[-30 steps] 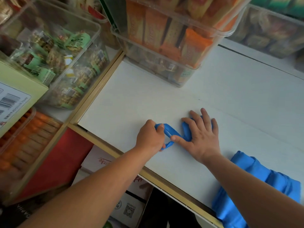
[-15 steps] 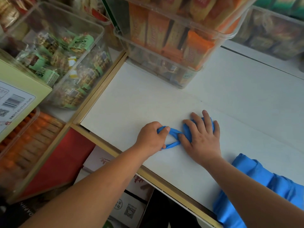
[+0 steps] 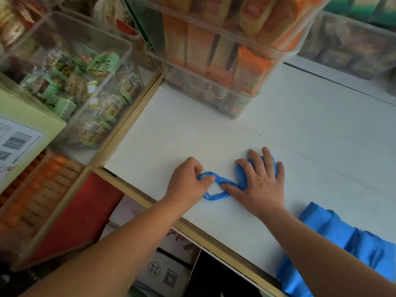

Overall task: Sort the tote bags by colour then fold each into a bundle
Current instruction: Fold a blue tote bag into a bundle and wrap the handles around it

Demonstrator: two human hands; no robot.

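We've got our right hand (image 3: 261,183) spread flat, pressing the folded blue bag (image 3: 241,173) onto the white counter (image 3: 214,136) near its front edge, while our left hand (image 3: 188,181) pinches the handle (image 3: 216,196) loop just beside it. A second bag (image 3: 342,236), also blue, lies crumpled over the counter edge by our right forearm

Shop stock around the white counter (image 3: 192,129).
Orange-packet bin (image 3: 225,50) stands on its far edge; green-snack bin (image 3: 85,82) and yellow box (image 3: 25,133) lie to its left.
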